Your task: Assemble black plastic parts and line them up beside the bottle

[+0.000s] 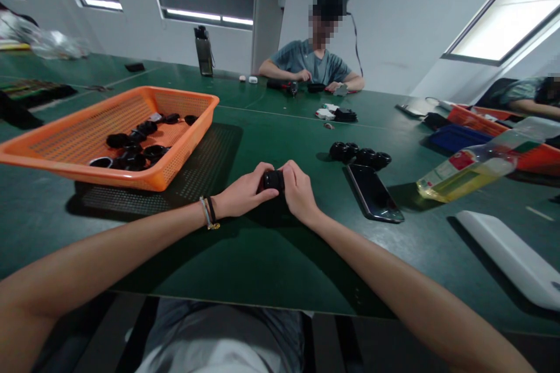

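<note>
Between both hands, just above the green table [245, 256], is a small black rounded part [273, 180] whose exact kind I cannot make out. My left hand [247, 189] grips its left side, thumb in front and fingers behind. Closed against its right end is my right hand [298, 191], and its fingers partly cover the part. To the left stands an orange plastic basket [188, 96] with several black ring-like and cup-like pieces [133, 148] in it. Right of my hands, a row of several glossy black round pieces [359, 155] lies on the table.
A smartphone [375, 193], a tilted-looking bottle of yellow liquid [468, 169] and a white oblong case [510, 256] are on the right. Across the table sits a person [317, 58] near a power drill [283, 87]. A dark bottle [203, 51] stands at the back.
</note>
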Available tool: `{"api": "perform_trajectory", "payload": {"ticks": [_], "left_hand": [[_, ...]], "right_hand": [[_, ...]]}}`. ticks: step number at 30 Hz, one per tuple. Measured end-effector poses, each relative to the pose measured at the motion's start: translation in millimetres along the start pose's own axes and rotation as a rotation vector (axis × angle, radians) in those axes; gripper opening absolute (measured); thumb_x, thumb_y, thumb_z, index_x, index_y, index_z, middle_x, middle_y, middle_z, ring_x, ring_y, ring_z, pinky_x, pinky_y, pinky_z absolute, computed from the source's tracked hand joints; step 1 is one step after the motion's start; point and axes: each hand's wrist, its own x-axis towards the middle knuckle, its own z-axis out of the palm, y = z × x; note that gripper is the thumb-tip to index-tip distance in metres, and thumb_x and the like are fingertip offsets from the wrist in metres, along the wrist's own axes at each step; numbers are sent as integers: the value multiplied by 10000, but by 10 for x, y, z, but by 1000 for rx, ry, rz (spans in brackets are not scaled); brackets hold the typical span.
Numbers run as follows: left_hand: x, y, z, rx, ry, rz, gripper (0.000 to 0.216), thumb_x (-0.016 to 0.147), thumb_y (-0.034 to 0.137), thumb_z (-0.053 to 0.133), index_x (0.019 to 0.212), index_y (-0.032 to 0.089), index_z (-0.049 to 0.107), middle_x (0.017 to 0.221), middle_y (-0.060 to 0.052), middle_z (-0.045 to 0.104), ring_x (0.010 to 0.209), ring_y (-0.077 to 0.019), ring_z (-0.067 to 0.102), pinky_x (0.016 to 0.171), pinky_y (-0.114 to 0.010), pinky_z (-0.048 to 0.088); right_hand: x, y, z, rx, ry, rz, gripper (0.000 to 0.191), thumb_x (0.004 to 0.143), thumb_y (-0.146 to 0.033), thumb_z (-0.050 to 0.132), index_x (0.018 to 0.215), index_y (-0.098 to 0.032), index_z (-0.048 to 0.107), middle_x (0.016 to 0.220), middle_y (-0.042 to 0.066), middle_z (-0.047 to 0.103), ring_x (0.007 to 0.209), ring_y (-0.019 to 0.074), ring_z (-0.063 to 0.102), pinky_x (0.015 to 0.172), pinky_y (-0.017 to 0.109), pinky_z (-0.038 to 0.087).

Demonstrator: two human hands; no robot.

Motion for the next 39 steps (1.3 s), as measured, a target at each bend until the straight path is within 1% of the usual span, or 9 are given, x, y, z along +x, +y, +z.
{"api": "perform_trajectory", "payload": {"ticks": [4, 10, 15, 20, 25, 29, 33, 36, 39], "left_hand": [[15, -6, -25, -104, -20, 3, 350, 826, 441, 420, 1023, 153, 438, 826, -30, 529, 723, -176, 520, 660, -285, 396], [5, 31, 13, -217, -97, -31, 313, 807, 411, 471, 987, 157, 438, 712, 11, 515, 667, -152, 499, 637, -258, 397], [-12, 81, 53, -127, -16, -53, 275, 791, 357, 525, 970, 166, 442, 864, -38, 561, 771, -190, 538, 689, -292, 414], [-36, 106, 55, -17, -8, -96, 262, 805, 335, 531, 982, 157, 456, 884, -60, 577, 781, -216, 558, 694, -323, 428], [-58, 122, 33, 122, 41, -42, 302, 772, 339, 596, 995, 166, 487, 1003, -84, 580, 948, -250, 537, 845, -390, 410], [-75, 131, 13, 150, 39, -2, 298, 775, 337, 601, 995, 167, 495, 1021, -84, 583, 985, -246, 526, 891, -398, 387], [-56, 119, 14, 180, 44, -10, 299, 779, 347, 593, 996, 166, 497, 1020, -87, 585, 975, -252, 532, 867, -387, 394], [-14, 90, 24, 148, 20, -64, 294, 788, 341, 569, 1003, 157, 488, 950, -82, 590, 883, -242, 561, 776, -353, 421], [17, 59, 22, 76, 44, -111, 322, 791, 333, 549, 1037, 144, 466, 891, -65, 576, 779, -210, 563, 696, -319, 428]], "right_hand": [[3, 38, -30, -101, 19, -128, 253, 853, -303, 275, 698, -213, 454, 594, -5, 513, 520, 128, 481, 519, 248, 329], [-10, 59, -68, -189, 33, -276, 204, 806, -249, 284, 707, -215, 459, 566, -5, 509, 499, 125, 475, 513, 246, 339], [0, 8, -65, -172, 4, -191, 170, 768, -223, 291, 662, -221, 425, 519, -25, 452, 457, 120, 431, 482, 240, 298], [-7, -61, -39, -102, -6, -85, 159, 749, -215, 284, 623, -226, 380, 516, -26, 431, 467, 125, 408, 487, 248, 278], [-33, -83, -6, -30, 15, 21, 179, 747, -201, 280, 585, -227, 350, 513, -27, 428, 491, 131, 404, 487, 249, 284], [-43, -78, 15, 26, 9, 68, 204, 753, -192, 283, 560, -228, 336, 504, -30, 410, 495, 131, 402, 476, 245, 286], [-20, -32, 44, 51, -10, 114, 226, 766, -189, 291, 548, -227, 337, 503, -30, 417, 494, 130, 412, 466, 241, 290], [35, 33, 60, 27, -46, 167, 245, 790, -192, 288, 556, -222, 354, 523, -28, 435, 512, 129, 440, 479, 237, 305], [103, 96, 29, 3, -122, 127, 273, 847, -263, 295, 598, -216, 397, 537, -36, 446, 507, 120, 442, 497, 235, 316]]}}
